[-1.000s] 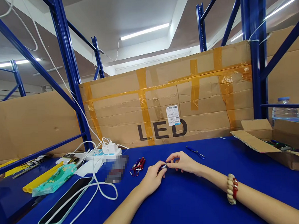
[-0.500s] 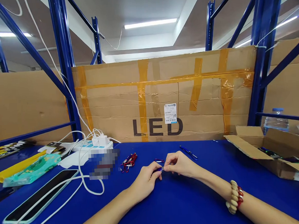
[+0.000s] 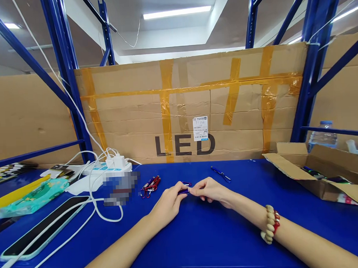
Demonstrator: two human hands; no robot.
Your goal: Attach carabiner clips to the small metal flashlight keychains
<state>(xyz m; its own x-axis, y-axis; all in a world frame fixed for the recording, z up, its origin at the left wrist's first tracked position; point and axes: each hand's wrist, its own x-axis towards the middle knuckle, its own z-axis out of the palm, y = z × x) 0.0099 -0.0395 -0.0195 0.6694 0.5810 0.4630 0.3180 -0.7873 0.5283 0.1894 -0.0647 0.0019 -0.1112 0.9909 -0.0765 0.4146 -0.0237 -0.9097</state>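
Observation:
My left hand (image 3: 167, 200) is closed, thumb and fingers pinching a small slim dark blue stick-like piece (image 3: 183, 191). Its kind is too small to make out. At the piece's right end, my right hand (image 3: 211, 190) pinches with thumb and forefinger; whatever lies between those fingertips is hidden. Just behind the fingertips a small carabiner clip (image 3: 187, 184) lies on the table, partly covered. Farther back to the right rests a blue slim piece with a carabiner-like loop (image 3: 221, 174). Left of my hands is a small pile of red and blue carabiner pieces (image 3: 151, 187).
A phone (image 3: 42, 227) with white cables lies at the left, near a power strip (image 3: 120, 168) and a green packet (image 3: 34, 197). At the right stands an open cardboard box (image 3: 316, 182). A cardboard wall (image 3: 130, 120) and blue rack posts (image 3: 316, 63) bound the blue table (image 3: 203, 244).
The view has tilted down and shifted slightly, so everything sits higher and mostly a little left. Both hands stay together at the small blue piece, with the right fingertips now closer over its end.

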